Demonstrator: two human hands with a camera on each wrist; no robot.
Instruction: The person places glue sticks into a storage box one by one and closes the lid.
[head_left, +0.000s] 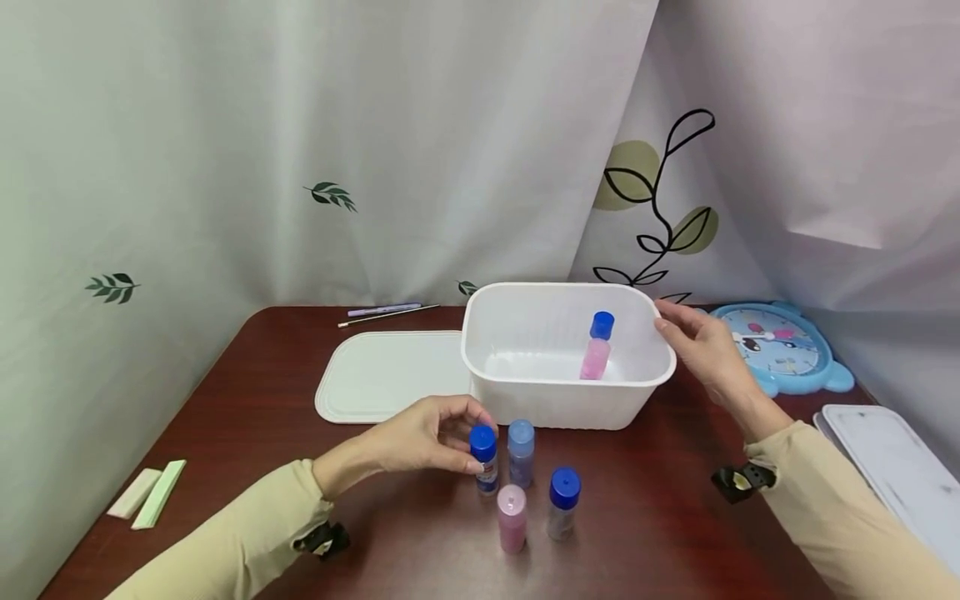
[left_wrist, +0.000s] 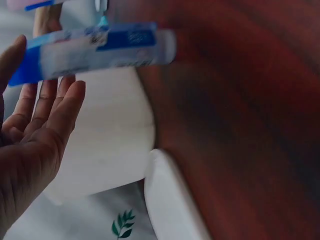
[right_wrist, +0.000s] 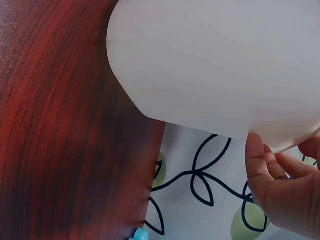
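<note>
left fingers round blue-capped bottle, right fingers round tub's rim, pink bottle inside

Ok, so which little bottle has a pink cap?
The pink bottle standing on the table: its cap is pink as well. The other four bottles all have blue caps, even the pink-bodied one inside the white bin.

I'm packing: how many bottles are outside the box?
4: labelled bottle in the left hand, light blue bottle beside it, pink bottle nearest, clear bottle rightmost; the box may hide more.
</note>
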